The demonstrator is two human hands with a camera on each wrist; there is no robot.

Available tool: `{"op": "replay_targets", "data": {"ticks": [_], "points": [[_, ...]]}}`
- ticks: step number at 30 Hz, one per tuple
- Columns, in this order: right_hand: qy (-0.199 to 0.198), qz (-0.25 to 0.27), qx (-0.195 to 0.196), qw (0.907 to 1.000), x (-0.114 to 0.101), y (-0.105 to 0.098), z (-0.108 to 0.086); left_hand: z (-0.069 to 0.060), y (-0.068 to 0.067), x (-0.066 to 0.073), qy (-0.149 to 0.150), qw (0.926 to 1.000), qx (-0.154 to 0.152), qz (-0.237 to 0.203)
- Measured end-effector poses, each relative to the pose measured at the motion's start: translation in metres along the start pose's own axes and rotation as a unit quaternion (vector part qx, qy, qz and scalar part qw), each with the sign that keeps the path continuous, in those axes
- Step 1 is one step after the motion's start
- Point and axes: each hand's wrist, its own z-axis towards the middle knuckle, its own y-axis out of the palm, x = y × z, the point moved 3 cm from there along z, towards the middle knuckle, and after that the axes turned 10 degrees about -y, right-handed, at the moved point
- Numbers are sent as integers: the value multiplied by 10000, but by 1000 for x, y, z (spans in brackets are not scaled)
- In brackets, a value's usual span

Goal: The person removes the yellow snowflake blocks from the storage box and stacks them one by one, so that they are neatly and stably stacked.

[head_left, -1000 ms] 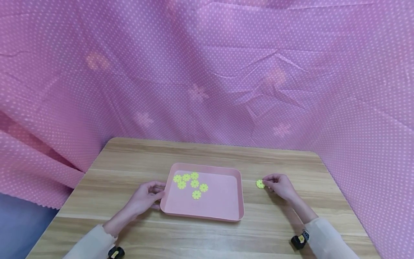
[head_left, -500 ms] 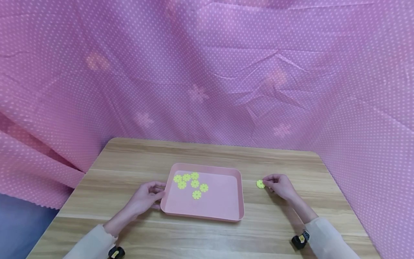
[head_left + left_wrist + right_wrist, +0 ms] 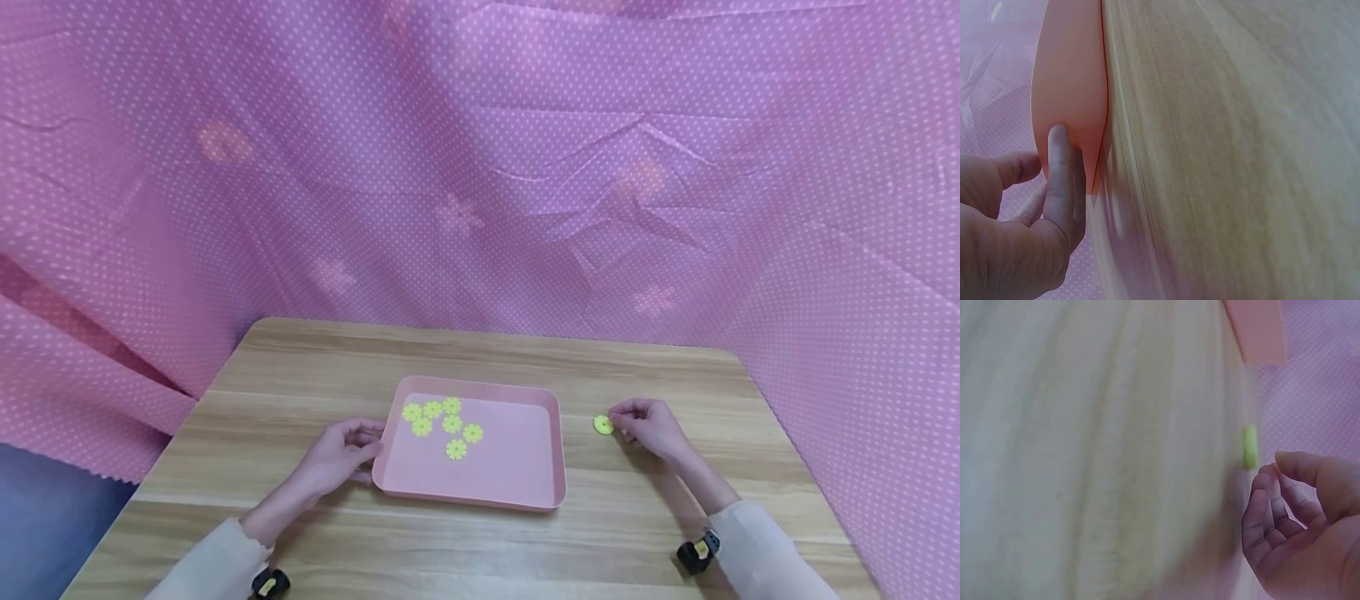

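Note:
A shallow pink tray lies on the table, holding several yellow notched discs grouped toward its left and back. At the tray's left end is my left hand, its thumb at the rim and its fingers against the outer wall, as the left wrist view also shows. To the right of the tray, one more yellow notched disc lies on the wood. My right hand has its thumb and fingertips drawn together at that disc's right edge. Whether they pinch it or only touch it is unclear in the right wrist view.
The wooden table has rounded back corners. A pink dotted cloth hangs behind it and along both sides. Black devices are strapped at both wrists, over pale sleeves.

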Motion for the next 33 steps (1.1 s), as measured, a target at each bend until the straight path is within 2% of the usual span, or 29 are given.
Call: {"op": "replay_targets", "data": {"ticks": [7, 13, 26, 33], "points": [[-163, 144, -30, 9998, -25, 0, 2, 1, 0, 0, -109, 9999, 42, 30], [-385, 225, -223, 9988, -55, 10, 4, 2, 0, -1, -76, 9999, 56, 41], [-868, 315, -810, 9924, -106, 54, 10, -3, 0, 0, -158, 9998, 67, 27], [-978, 139, -1066, 9894, -123, 79, 11, -5, -1, -4, -11, 10000, -47, -17]]}}
